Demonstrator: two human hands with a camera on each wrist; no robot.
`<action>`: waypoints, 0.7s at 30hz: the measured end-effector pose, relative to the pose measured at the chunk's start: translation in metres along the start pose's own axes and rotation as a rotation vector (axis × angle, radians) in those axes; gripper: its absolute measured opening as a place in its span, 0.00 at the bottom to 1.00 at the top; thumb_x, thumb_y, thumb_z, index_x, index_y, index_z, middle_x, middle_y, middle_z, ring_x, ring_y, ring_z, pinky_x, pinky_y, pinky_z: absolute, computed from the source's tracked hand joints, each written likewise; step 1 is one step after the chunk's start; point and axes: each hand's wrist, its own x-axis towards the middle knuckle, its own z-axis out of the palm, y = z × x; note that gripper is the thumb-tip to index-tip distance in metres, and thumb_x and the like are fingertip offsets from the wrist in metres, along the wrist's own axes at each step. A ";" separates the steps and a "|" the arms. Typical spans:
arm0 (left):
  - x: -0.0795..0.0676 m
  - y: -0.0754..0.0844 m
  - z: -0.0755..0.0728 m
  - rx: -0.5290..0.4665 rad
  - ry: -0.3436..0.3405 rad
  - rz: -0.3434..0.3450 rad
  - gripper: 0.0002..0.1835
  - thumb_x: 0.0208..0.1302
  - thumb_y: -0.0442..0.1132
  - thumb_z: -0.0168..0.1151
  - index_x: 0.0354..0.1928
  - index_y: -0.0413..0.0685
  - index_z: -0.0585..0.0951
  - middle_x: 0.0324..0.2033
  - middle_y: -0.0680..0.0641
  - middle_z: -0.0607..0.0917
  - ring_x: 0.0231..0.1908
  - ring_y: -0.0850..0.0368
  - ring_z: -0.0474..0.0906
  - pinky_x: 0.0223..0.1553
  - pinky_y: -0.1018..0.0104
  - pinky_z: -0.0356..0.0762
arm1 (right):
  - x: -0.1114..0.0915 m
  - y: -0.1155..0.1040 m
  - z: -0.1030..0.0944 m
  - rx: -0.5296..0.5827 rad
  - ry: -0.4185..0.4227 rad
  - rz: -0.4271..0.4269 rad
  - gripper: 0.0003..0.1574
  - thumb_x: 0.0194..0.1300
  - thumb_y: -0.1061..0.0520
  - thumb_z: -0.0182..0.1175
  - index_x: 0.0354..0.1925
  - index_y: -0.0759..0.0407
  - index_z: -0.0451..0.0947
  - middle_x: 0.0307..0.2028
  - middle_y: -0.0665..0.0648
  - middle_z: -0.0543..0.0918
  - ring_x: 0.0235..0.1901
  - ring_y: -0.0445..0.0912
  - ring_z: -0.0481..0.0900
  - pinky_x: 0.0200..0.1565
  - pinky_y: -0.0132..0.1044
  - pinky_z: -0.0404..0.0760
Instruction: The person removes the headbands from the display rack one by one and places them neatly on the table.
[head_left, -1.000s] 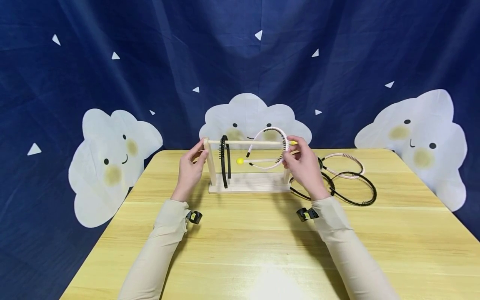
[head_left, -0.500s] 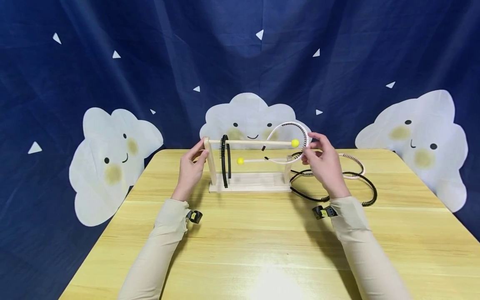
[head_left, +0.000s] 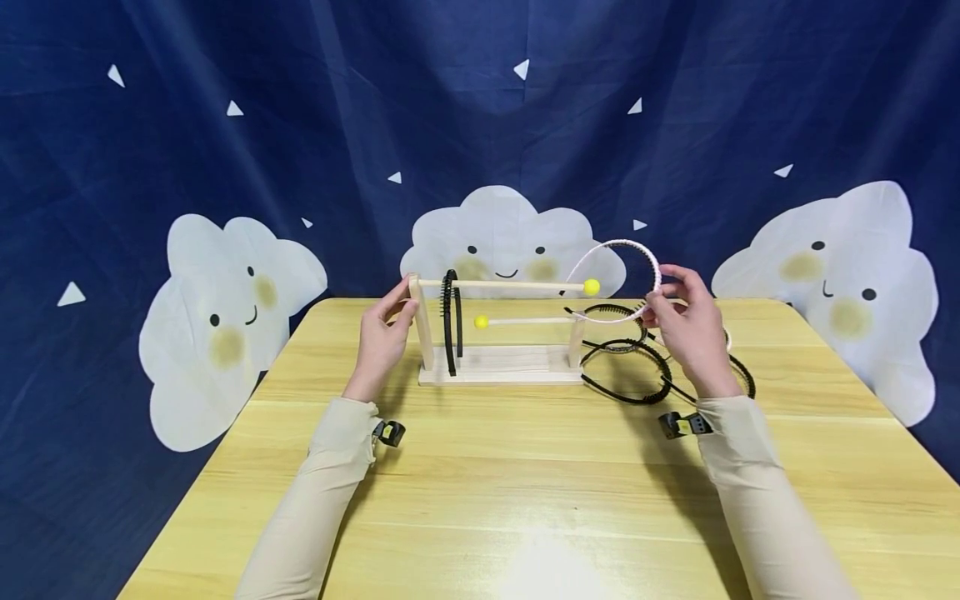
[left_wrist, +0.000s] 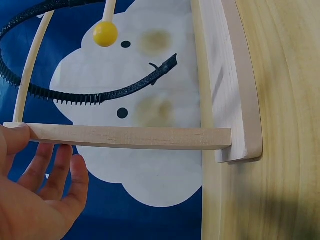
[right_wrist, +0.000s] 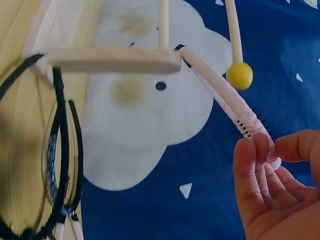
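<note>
My left hand [head_left: 382,337] pinches the upper end of the left post [left_wrist: 130,136] of a wooden rack [head_left: 517,367], thumb on one side and fingers on the other. A black toothed headband [head_left: 447,333] hangs on the rack's upper rod [head_left: 517,286], near that post. My right hand [head_left: 690,329] pinches a pale pink headband [right_wrist: 220,90] by its curved middle, between thumb and fingers. This headband is in the air at the rod's right end, beside the yellow ball [head_left: 591,287]. Its open ends point left, towards the rack.
Several black headbands [head_left: 633,400] lie on the table [head_left: 480,483] right of the rack. Another pink headband [head_left: 727,340] is mostly hidden behind my right hand. A lower rod ends in a yellow ball [head_left: 482,322] facing left. A blue curtain [head_left: 480,100] hangs behind the table.
My right hand has moved right with the pink headband, from around the upper rod to beyond its end, uncovering the yellow ball. My left hand stays on the post.
</note>
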 end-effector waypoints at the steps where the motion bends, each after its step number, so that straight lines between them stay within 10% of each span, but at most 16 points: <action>1: 0.000 0.000 0.000 0.001 -0.001 -0.001 0.26 0.76 0.32 0.56 0.73 0.41 0.70 0.63 0.33 0.79 0.62 0.40 0.76 0.48 0.80 0.76 | 0.000 0.002 -0.003 0.009 0.003 0.006 0.28 0.75 0.61 0.54 0.70 0.60 0.66 0.39 0.49 0.80 0.30 0.36 0.83 0.35 0.27 0.85; 21: -0.001 0.001 0.000 -0.007 0.002 -0.011 0.25 0.77 0.33 0.56 0.73 0.42 0.70 0.63 0.33 0.79 0.62 0.40 0.76 0.48 0.79 0.76 | 0.012 0.033 -0.079 0.482 0.050 0.076 0.21 0.74 0.70 0.50 0.59 0.53 0.69 0.35 0.50 0.80 0.27 0.37 0.82 0.33 0.25 0.85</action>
